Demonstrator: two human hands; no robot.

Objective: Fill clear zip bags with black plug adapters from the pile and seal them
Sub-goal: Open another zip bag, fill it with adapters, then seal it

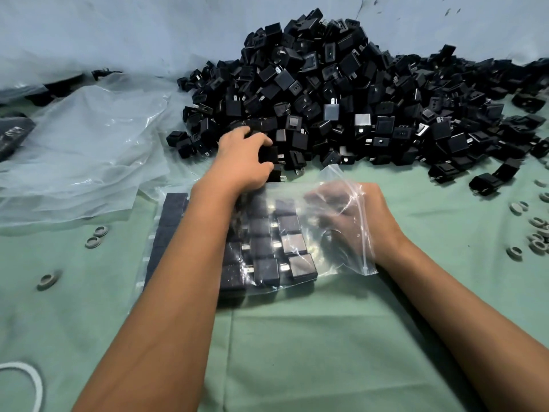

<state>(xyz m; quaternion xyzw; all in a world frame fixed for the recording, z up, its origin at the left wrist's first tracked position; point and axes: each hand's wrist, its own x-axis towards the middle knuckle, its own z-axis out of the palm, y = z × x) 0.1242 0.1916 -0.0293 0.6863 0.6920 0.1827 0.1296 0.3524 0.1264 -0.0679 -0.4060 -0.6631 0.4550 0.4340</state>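
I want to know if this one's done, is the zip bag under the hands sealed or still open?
Open. The right hand is inside the bag, with the zip strip across its wrist. Adapters fill the left part only.

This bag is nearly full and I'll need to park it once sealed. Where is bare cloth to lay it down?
Bare green cloth lies between the forearms, below the zip bag. Far side is crowded by the adapter pile; left holds empty bags; grey rings dot the right edge.

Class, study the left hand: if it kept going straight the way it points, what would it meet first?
The left hand points away from the person into the adapter pile; it already grips an adapter at the pile's near edge.
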